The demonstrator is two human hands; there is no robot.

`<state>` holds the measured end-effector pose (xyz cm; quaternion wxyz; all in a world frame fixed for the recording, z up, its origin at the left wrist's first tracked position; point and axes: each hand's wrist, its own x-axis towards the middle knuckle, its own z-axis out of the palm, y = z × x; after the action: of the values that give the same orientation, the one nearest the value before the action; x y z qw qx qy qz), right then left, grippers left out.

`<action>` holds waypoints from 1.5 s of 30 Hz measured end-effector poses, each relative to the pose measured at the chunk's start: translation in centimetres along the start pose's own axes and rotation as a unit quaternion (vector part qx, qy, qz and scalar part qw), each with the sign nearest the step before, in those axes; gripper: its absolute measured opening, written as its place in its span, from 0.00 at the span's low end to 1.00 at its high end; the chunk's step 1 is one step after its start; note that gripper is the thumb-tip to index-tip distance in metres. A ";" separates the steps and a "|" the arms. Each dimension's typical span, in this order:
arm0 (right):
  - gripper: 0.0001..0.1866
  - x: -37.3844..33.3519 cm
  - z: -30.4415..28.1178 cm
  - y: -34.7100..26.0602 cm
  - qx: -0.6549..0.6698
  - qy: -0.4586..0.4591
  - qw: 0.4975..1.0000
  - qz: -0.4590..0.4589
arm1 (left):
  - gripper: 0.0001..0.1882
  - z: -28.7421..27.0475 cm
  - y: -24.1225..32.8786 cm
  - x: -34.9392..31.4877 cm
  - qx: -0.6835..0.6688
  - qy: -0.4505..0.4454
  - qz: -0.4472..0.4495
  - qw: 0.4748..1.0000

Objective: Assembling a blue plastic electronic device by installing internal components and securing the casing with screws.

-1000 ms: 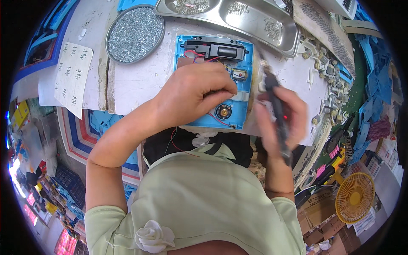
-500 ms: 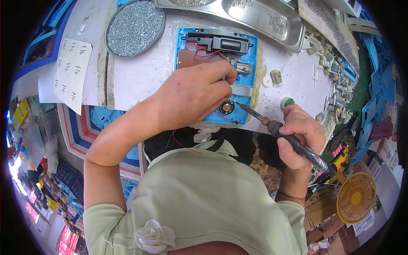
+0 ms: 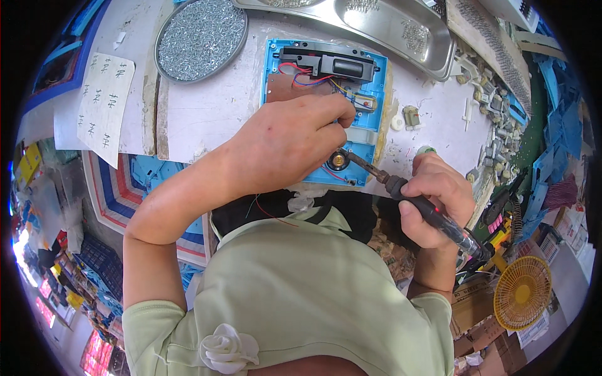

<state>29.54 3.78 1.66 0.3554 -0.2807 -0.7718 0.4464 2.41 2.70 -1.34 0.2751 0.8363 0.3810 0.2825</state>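
Observation:
A blue plastic housing [image 3: 271, 57] lies on the table, with a black module [image 3: 332, 64], a brown circuit board [image 3: 291, 88] and red, blue and yellow wires in it. Over its middle my left hand [image 3: 282, 141] is bent, with thumb and fingers pinched together; whatever they grip is hidden. Just below those fingers sits a small round speaker [image 3: 339, 161] with a red wire beside it. In my right hand [image 3: 439, 197] is a soldering iron [image 3: 421, 209], slanting up to the left. Its tip is at the speaker's upper right edge, close to my left fingertips; contact cannot be made out.
A round tray of screws [image 3: 202, 41] and a steel tray [image 3: 389, 28] stand at the back. Small motors [image 3: 486, 141] line the table's right edge; one motor [image 3: 411, 116] lies nearer. A marked paper sheet [image 3: 106, 103] lies left. A yellow fan [image 3: 522, 292] stands lower right.
My right hand has brought the soldering iron a little left, its tip now nearer the speaker and my left fingers. My left hand keeps its pinch. The whole view has shifted slightly.

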 end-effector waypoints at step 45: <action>0.11 -1.4 -0.9 -0.3 0.012 0.013 0.998 0.057 | 0.13 -0.3 0.4 0.2 0.060 -0.051 0.045 0.996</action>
<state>31.08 3.05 1.77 0.3428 -0.3254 -0.7446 0.4713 2.48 2.70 -0.81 0.2308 0.8809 0.3446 0.2280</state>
